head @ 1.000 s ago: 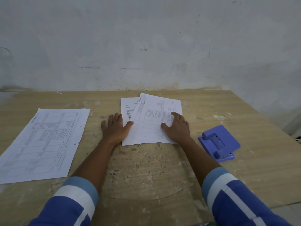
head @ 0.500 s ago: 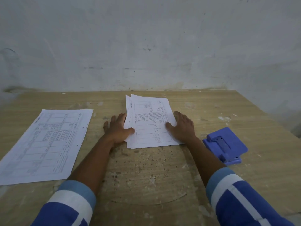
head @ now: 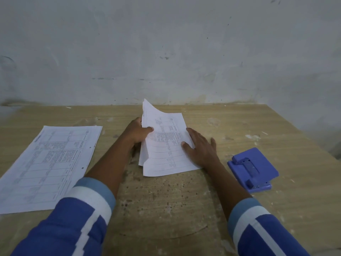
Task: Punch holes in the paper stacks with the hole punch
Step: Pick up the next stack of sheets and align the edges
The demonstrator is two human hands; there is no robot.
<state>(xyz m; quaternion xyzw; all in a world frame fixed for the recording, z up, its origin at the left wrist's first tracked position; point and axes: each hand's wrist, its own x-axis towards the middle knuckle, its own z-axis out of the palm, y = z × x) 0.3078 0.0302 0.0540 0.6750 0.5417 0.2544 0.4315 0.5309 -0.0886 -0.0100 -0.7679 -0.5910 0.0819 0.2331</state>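
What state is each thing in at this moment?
Middle paper stack: left edge lifted, sheets uneven.
Left paper stack: flat, holes along its right edge.
Blue hole punch: untouched, on the table.
Left hand: gripping the middle stack's edge.
Right hand: flat, pressing that stack's right side.

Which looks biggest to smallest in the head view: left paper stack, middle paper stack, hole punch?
1. Left paper stack, clearly the largest in frame.
2. Middle paper stack, held by the left hand with its far edge lifted; it sits farther off, so true size may match.
3. Hole punch.
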